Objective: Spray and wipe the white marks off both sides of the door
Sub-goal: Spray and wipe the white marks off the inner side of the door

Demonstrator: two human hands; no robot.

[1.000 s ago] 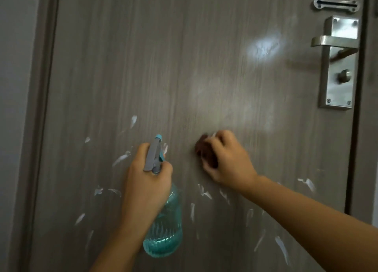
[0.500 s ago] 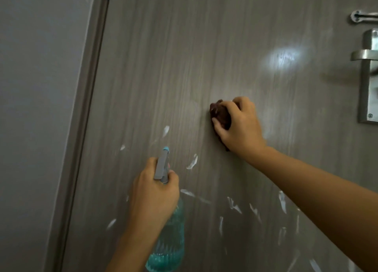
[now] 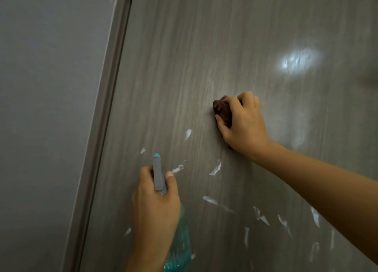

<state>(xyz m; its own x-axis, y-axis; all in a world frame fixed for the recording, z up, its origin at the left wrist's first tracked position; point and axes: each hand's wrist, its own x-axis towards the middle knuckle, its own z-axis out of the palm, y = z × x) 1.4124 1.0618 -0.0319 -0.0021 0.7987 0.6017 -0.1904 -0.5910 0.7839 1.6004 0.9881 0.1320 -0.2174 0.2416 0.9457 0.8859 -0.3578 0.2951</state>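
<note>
Your right hand (image 3: 243, 122) has its grip clamped on a bunched dark brown cloth (image 3: 222, 110), fingers curled over the top of it and the thumb tucked under, pressing the wad flat against the door (image 3: 204, 46). Only the left part of the cloth shows past your knuckles. Your left hand (image 3: 155, 206) has its grip wrapped round the neck of a spray bottle (image 3: 179, 249), the thumb lying up beside the grey spray head (image 3: 158, 175), whose blue-tipped nozzle points up toward the door; you cannot tell whether a finger is on the trigger. The bottle's clear teal body hangs below your fist, close in front of the door.

White marks (image 3: 215, 168) lie scattered over the lower half of the door, below your cloth and around the bottle: one just left of and under the cloth, several between your two hands, more beneath your right forearm. Your right arm reaches in from the lower right, rising to the wrist; your left arm comes straight up from the bottom edge. A pale glare patch (image 3: 298, 62) sits upper right. Left of the door run the frame (image 3: 106, 112) and a plain grey wall (image 3: 45, 108).
</note>
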